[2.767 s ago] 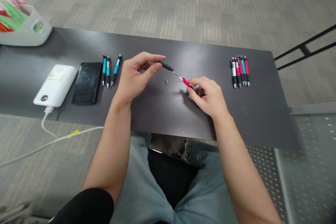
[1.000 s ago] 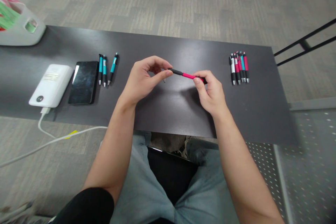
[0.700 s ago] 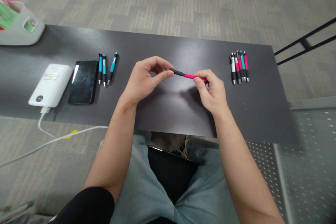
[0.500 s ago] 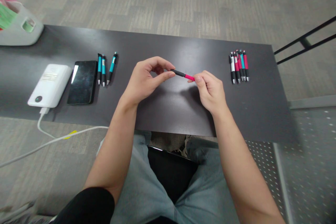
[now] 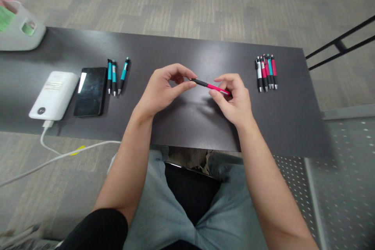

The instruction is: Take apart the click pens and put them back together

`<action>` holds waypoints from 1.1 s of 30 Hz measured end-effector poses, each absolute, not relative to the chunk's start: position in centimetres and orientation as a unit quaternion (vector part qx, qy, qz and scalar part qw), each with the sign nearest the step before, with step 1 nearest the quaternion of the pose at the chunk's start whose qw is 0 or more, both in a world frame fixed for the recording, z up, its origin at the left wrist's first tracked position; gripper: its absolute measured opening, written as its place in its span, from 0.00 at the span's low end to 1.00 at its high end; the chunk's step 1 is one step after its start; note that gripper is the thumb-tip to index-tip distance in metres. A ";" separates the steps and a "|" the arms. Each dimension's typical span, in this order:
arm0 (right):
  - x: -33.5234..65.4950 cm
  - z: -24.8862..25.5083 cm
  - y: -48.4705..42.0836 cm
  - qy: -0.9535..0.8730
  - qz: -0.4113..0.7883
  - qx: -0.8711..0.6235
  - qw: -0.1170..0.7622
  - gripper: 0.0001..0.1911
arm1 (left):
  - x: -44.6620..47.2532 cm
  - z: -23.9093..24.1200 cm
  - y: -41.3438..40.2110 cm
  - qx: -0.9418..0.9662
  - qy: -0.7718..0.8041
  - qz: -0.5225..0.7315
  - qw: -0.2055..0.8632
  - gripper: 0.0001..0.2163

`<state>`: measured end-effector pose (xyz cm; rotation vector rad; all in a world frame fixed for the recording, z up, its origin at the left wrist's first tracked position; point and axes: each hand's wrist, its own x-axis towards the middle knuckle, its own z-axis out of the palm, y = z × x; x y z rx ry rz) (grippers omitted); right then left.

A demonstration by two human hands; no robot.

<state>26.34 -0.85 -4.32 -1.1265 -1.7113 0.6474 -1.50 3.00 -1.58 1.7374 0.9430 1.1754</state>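
Observation:
A pink pen with a black grip point(image 5: 217, 88) is held up over the middle of the dark table, tilted with its tip end toward the left. The thumb and index finger of my left hand point(image 5: 164, 90) pinch it at that tip end. My right hand point(image 5: 236, 99) is around the pink end, with thumb and index finger spread apart. More of the pink barrel shows between those fingers, though its far end lies against or near the right fingers; whether they touch it I cannot tell.
Several pens, pink, white and teal point(image 5: 266, 73), lie in a row at the right of the table point(image 5: 281, 125). Three teal pens point(image 5: 114, 78) lie at the left beside a black phone point(image 5: 90, 91). A white power bank point(image 5: 54, 95) with a cable and a white container point(image 5: 32, 39) are farther left.
The right thumb and fingers have opened from their grip on the pink end, which uncovers more of the barrel. My left hand keeps its pinch at nearly the same place.

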 end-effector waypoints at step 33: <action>26.1 -3.7 -0.6 -0.733 0.292 -0.441 0.429 0.30 | -1.3 -1.5 2.9 0.702 0.378 0.447 0.405 0.19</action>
